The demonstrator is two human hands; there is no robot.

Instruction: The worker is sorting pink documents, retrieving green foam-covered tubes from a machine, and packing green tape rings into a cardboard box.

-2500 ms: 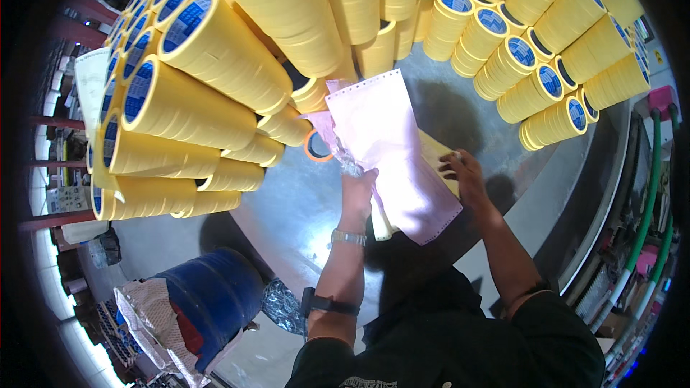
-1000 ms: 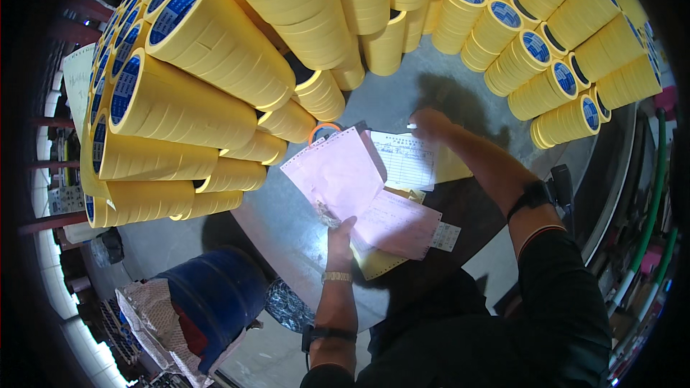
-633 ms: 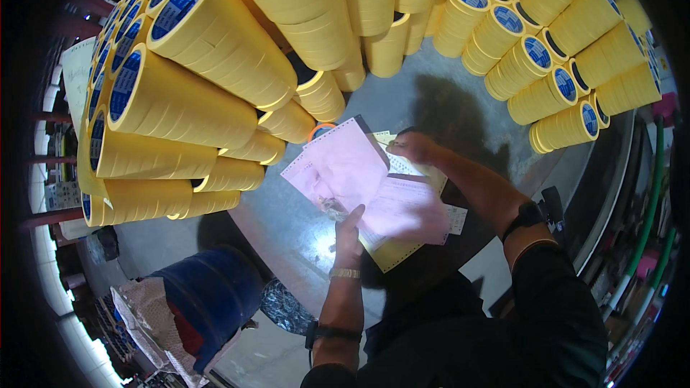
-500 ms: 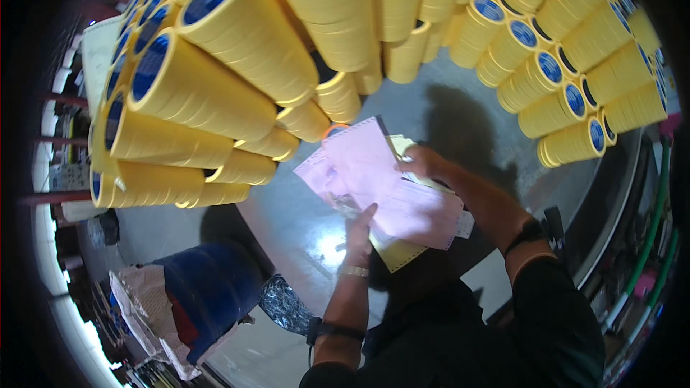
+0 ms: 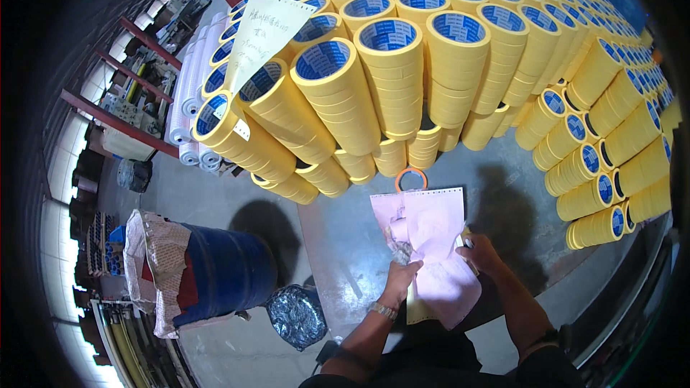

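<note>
A stack of pale pink paper sheets (image 5: 431,233) with perforated edges lies on the grey metal table (image 5: 345,230). My left hand (image 5: 401,279) presses on the lower left of the sheets, thumb on top. My right hand (image 5: 480,253) grips their right edge. A yellow sheet (image 5: 415,310) shows under the pink ones. An orange tape ring (image 5: 410,179) lies just beyond the papers.
Tall stacks of yellow tape rolls with blue cores (image 5: 402,79) crowd the far side and right (image 5: 611,172) of the table. A yellow note (image 5: 263,32) rests on them. A blue barrel (image 5: 215,273), a black bag (image 5: 296,315) and white rolls (image 5: 188,108) stand on the floor to the left.
The papers were lifted and leafed through, my right hand reaching over them; now they lie flatter on the table with both hands at their near edge. My view has tilted up toward the tape rolls.
</note>
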